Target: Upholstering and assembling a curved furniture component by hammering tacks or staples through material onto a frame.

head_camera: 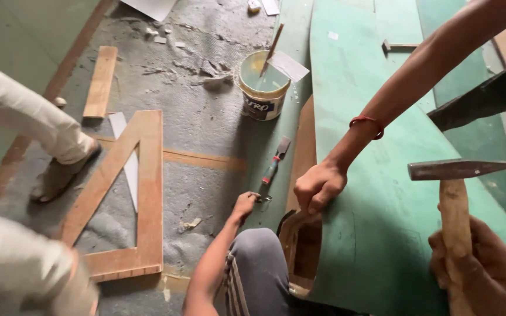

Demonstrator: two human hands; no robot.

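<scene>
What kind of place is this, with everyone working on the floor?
Probably a carpentry or furniture-making site. A right hand grips a wooden-handled hammer over a curved green board, beside a triangular wooden frame, a tub of pale glue or paint and a chisel.

The floor (206,117) is rough grey concrete, dusty and strewn with chips and paper scraps. A paint tin (263,88) stands on it, a stick leaning inside and a paper scrap on its rim. Left of the tin lies a short plank (101,82); below that plank, a triangular wooden frame (139,199) lies flat. Just below the tin, a red-handled scraper (274,164) rests. Right of the tin, green sheets (352,88) cover the ground. Soft daylight, no hard shadows.
</scene>
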